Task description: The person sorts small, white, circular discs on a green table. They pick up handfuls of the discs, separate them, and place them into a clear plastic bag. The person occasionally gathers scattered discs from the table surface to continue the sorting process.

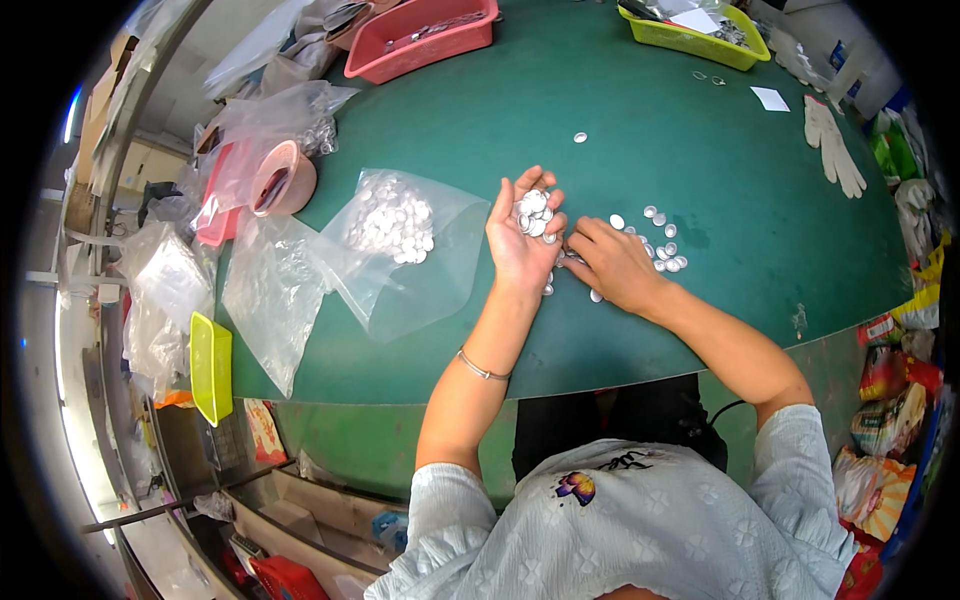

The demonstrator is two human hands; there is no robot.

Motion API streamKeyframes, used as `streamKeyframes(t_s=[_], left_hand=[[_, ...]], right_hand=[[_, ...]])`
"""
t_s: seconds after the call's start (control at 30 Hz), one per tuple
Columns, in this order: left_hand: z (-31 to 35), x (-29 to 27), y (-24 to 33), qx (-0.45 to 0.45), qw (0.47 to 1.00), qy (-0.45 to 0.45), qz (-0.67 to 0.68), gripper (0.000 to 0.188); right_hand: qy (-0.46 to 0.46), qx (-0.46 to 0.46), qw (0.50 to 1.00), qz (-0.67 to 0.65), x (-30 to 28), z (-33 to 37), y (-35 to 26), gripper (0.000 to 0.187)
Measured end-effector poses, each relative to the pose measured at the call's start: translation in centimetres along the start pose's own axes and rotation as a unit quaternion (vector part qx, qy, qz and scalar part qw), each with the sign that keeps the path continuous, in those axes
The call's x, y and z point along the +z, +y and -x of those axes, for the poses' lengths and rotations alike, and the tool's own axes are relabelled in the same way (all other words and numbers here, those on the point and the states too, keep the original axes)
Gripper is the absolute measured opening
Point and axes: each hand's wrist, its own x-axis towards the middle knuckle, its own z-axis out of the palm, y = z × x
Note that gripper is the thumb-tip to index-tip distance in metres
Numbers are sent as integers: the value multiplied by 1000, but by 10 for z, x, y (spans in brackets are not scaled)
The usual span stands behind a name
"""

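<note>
Palm up, my left hand (523, 235) cups a small heap of silvery oval metal pieces (534, 212), its fingers curled round them. Just beside it, my right hand (615, 262) reaches down to the green table, fingers bent over a few more of the same pieces; its fingertips are partly hidden, so whether it grips any does not show. Loose pieces (671, 249) lie scattered to the right of that hand, and a single piece (580, 137) rests farther off. Left of my hands, a clear plastic bag (440, 270) has a big pile of pieces (395, 220) on it.
A pink bin (375, 62) and a yellow-green bin (690, 42) stand at the table's far side. A pink cup (293, 185), crumpled plastic bags and a yellow-green tray (210, 370) line the left edge. A white glove (826, 145) lies at the right.
</note>
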Motion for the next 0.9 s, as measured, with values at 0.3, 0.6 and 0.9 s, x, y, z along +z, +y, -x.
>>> streamKeyframes(t_s=[0.3, 0.6, 0.9], left_hand=[[10, 14, -13, 51, 965, 27, -255, 34], [29, 24, -19, 344, 779, 126, -509, 28], [59, 3, 63, 96, 951, 271, -112, 8]], right_hand=[[-32, 20, 998, -49, -7, -4, 10, 19], [39, 33, 984, -171, -5, -8, 18, 15], [84, 134, 905, -396, -20, -14, 28, 18]])
